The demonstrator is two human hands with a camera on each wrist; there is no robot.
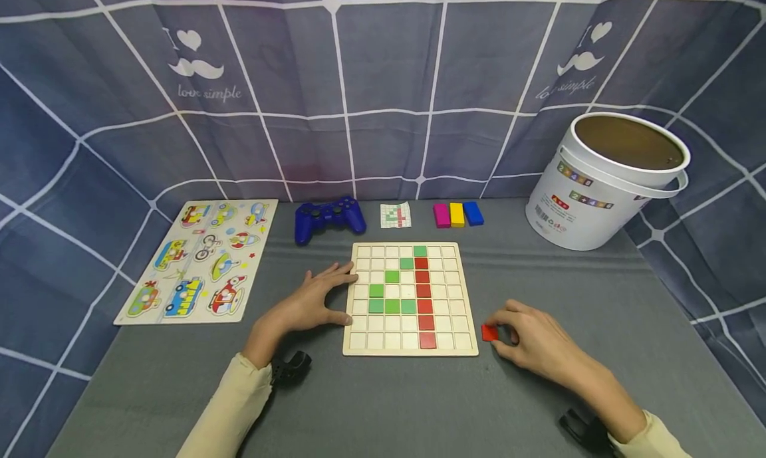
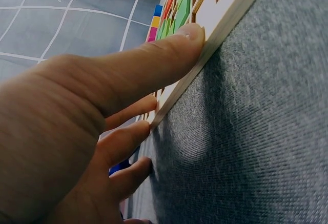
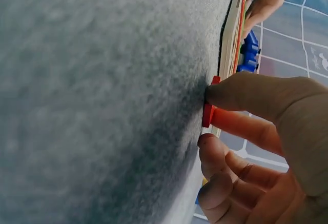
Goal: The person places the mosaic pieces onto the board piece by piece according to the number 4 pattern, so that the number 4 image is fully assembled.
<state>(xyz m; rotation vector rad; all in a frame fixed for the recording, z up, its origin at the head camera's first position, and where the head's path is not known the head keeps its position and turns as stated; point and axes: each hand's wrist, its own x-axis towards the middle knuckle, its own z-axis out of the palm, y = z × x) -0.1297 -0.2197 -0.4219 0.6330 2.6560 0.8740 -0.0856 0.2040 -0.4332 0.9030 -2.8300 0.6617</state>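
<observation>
A wooden grid board (image 1: 411, 353) lies flat on the table, with green tiles (image 1: 391, 306) and a column of red tiles (image 1: 426, 322) set in its squares. My left hand (image 1: 312, 300) rests at its left edge, thumb and fingers spread apart. In the left wrist view the thumb (image 2: 179, 49) touches the board's rim (image 2: 215, 44), and the other fingertips lie along the same side. Just right of the board, my right hand (image 1: 532, 335) pinches a red square tile (image 1: 489, 332) between thumb and forefinger, close over the cloth. The right wrist view shows this red tile (image 3: 208, 115) edge-on.
Behind the board lie a blue game controller (image 1: 329, 219), a small pattern card (image 1: 395, 215) and magenta, yellow (image 1: 457, 215) and blue blocks. A picture puzzle board (image 1: 200, 262) lies at the left. At the back right stands a white bucket (image 1: 574, 199).
</observation>
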